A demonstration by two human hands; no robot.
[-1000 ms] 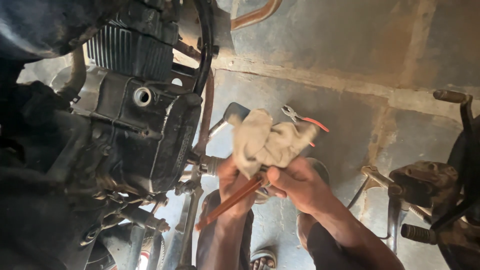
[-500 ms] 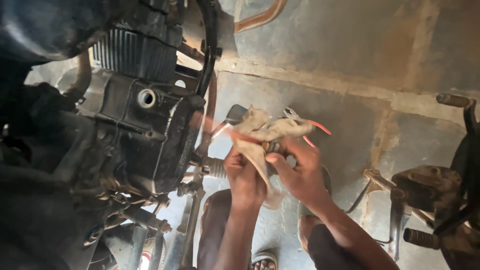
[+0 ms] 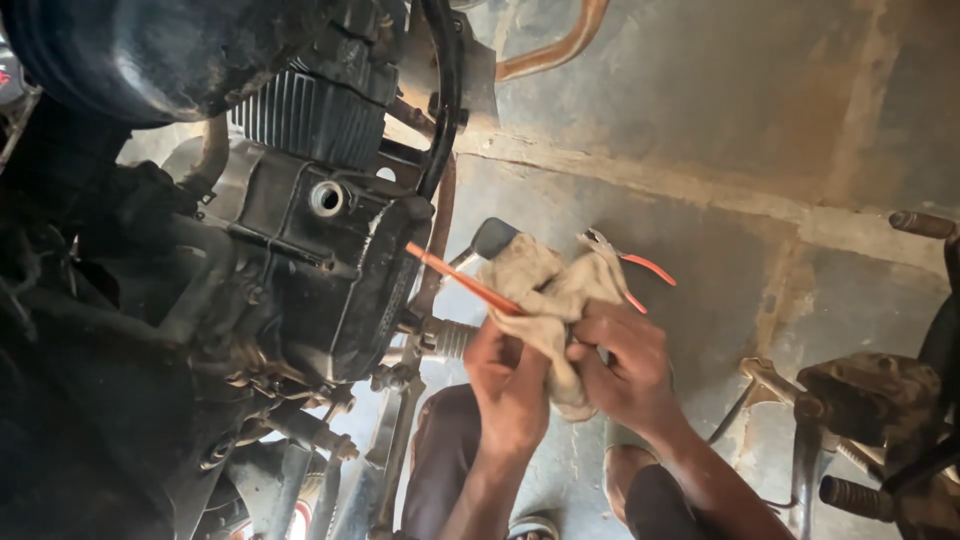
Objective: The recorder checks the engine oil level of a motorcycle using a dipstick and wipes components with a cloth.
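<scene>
My left hand (image 3: 508, 378) and my right hand (image 3: 622, 362) both grip a dirty beige rag (image 3: 548, 292) just right of a motorcycle engine (image 3: 300, 250). A thin orange rod (image 3: 462, 280) sticks out of the rag toward the upper left, its tip close to the engine's side cover. The rod's lower end is hidden in the rag between my hands. The engine has a round open hole (image 3: 326, 198) near its top and black cooling fins above.
Pliers with orange handles (image 3: 632, 262) lie on the concrete floor (image 3: 760, 180) behind the rag. A gear lever pedal (image 3: 492, 238) sits beside the engine. Another motorcycle's footpeg and parts (image 3: 860, 400) stand at right. My knees and sandalled foot are below.
The orange rod has swung from pointing down-left below my hands to pointing up-left toward the engine. My hands and the rag have shifted slightly with it.
</scene>
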